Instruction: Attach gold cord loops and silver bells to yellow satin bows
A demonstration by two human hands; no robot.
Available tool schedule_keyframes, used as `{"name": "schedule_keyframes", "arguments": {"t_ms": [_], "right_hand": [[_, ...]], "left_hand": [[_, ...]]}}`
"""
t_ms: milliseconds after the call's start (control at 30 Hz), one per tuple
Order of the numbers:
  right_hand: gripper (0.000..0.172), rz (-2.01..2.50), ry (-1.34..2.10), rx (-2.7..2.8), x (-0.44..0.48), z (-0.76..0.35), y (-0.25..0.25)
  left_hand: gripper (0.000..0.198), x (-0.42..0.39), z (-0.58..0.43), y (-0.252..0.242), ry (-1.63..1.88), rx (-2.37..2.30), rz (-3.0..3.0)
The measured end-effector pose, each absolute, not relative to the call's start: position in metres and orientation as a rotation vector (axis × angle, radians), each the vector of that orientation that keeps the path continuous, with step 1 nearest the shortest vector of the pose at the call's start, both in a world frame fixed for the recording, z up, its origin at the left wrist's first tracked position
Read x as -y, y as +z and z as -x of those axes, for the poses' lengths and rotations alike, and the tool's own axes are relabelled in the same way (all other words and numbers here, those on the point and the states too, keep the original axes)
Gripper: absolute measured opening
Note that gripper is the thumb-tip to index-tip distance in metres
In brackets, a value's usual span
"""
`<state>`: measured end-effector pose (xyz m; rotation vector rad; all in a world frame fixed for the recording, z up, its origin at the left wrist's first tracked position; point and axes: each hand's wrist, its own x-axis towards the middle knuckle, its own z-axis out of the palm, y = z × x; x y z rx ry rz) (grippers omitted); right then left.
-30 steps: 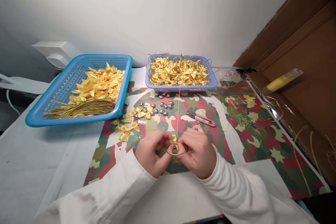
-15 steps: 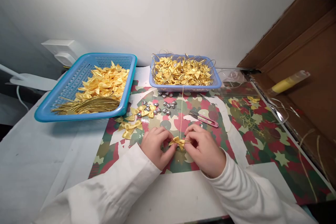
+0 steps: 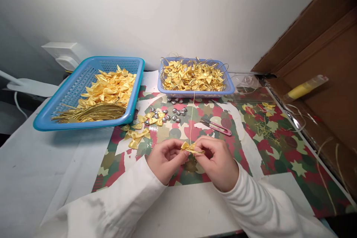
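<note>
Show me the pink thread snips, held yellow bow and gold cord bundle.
Pink thread snips [image 3: 217, 128]: head view, on the handle.
Held yellow bow [image 3: 185, 146]: head view, on its left loop.
Gold cord bundle [image 3: 95, 112]: head view, middle strands.

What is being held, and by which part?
A shiny yellow ribbon bow with thin gold cord: left hand pinches the bow's left loop; right hand, the opposite side, exact contact hidden.

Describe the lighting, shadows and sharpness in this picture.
Head view: the wall is bright mid-frame, dimmer toward the left edge; head view: a soft shadow lies below the left basket; head view: silver bells show tiny glints; head view: the bow between the hands is too small to show fine detail.
</note>
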<state>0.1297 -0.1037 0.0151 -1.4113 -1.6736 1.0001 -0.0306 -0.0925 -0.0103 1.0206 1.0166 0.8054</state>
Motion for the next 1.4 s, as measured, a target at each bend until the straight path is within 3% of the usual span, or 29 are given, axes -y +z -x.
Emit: {"name": "schedule_keyframes", "arguments": {"t_ms": [767, 967, 1100, 1200, 1300, 1400], "right_hand": [[0.019, 1.336, 0.779, 1.788, 0.106, -0.128, 0.010], [0.022, 1.384, 0.714, 1.795, 0.105, -0.126, 0.011], [0.033, 1.504, 0.776, 1.730, 0.109, -0.126, 0.013], [0.018, 1.483, 0.981, 1.708, 0.114, -0.126, 0.014], [0.030, 1.565, 0.940, 1.714, 0.114, -0.126, 0.011], [0.020, 1.623, 0.898, 1.738, 0.110, -0.125, 0.007]], "left_hand": [[0.011, 0.100, 0.021, 0.001, 0.968, -1.107, -1.061], [0.015, 0.098, 0.023, -0.006, 1.011, -1.155, -1.178], [0.017, 0.094, 0.029, -0.014, 0.991, -1.230, -1.221], [0.017, 0.092, 0.032, -0.017, 0.931, -1.245, -1.257], [0.017, 0.093, 0.032, -0.016, 0.890, -1.274, -1.350], [0.015, 0.096, 0.029, -0.011, 0.869, -1.293, -1.501]]}}
